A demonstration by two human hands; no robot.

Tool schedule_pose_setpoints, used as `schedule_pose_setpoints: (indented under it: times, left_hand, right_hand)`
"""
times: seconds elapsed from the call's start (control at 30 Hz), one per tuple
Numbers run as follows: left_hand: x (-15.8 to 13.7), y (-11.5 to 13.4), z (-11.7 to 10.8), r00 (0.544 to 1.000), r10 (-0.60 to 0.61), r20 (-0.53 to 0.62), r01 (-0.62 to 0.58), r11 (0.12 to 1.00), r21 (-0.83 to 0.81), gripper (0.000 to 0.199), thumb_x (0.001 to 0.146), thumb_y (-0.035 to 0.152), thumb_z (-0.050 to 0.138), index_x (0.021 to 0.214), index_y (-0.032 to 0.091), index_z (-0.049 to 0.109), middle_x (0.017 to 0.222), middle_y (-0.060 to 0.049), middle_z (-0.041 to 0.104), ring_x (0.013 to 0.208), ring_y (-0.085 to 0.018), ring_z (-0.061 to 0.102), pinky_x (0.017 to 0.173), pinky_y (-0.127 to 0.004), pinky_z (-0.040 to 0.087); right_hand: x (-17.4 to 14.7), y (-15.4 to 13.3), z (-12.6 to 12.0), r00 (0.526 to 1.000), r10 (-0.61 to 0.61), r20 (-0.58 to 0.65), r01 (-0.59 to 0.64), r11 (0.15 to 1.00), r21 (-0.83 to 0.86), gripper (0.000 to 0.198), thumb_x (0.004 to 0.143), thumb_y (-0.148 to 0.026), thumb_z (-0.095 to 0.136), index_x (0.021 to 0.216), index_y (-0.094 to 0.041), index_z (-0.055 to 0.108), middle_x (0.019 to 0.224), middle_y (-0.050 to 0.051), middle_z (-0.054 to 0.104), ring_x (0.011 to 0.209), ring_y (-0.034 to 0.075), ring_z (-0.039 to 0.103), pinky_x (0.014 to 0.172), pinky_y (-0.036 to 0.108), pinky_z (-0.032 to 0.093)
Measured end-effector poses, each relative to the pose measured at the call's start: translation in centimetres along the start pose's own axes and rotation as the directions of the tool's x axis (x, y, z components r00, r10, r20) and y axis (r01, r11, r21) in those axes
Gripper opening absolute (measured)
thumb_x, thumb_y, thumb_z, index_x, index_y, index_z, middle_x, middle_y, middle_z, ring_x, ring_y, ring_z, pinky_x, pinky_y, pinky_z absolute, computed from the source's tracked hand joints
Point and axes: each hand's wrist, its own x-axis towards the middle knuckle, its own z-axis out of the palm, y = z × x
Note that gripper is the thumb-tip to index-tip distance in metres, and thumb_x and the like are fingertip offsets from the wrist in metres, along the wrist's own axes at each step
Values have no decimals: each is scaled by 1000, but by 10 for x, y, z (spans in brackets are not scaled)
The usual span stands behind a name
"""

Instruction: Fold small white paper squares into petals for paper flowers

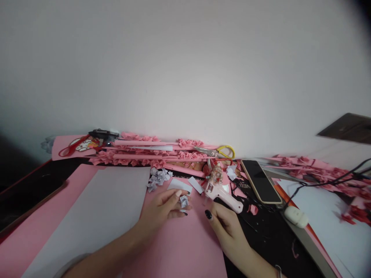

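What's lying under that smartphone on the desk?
The smartphone rests screen up on black material with white lettering, beside pink paper scraps. Whatever is directly beneath the phone is covered, so it cannot be seen.

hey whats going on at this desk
A person is doing paper craft on a pink sheet. The left hand pinches a small folded white paper piece between its fingertips. The right hand rests at the handle of a pink glue gun. A cluster of folded white pieces lies just beyond, with pink paper strips, yellow-handled scissors and a phone farther back.
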Motion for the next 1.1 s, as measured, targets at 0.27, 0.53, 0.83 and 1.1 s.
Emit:
schedule_pose_setpoints:
  times: [0.27, 0.53, 0.83, 1.1]
  left_hand:
    - [-2, 3, 1, 1000, -19, 3, 19, 1000, 12, 44, 77, 51, 62, 105, 17, 64, 107, -8, 69, 100, -26, 66, 84, -34, 52]
    - [-1, 0, -2, 1000, -2, 24, 2, 1000, 5, 44, 77, 48, 63, 109, 18, 63, 113, -9, 67, 105, -27, 63, 89, -36, 50]
    - [-1, 0, -1, 999, 10, 39, -11, 1000, 22, 41, 80, 46, 60, 111, 18, 63, 112, -9, 67, 105, -26, 63, 91, -37, 49]
    - [-1, 0, 0, 999, 15, 31, -16, 998, 53, 41, 75, 44, 66, 109, 21, 64, 116, -7, 66, 106, -25, 62, 91, -37, 50]
  right_hand:
    - [-1, 1, 0, 994, 88, -65, -86, 996, 28, 24, 94, -30, 37, 74, -19, 45, 62, -4, 37, 54, 12, 35, 50, 24, 27]
    - [0, 0, 0, 997, 80, -6, -80, 996, 41, 28, 94, -29, 37, 68, -20, 41, 60, -4, 40, 52, 12, 36, 48, 23, 28]
    - [1, -4, -1, 1000, 19, 13, -18, 998, -56, 28, 94, -25, 32, 65, -22, 32, 59, -4, 33, 52, 12, 31, 48, 24, 25]
    - [1, 0, 0, 998, 51, 32, -50, 999, -8, 30, 93, -27, 36, 65, -20, 42, 57, -3, 42, 51, 12, 38, 49, 24, 30]
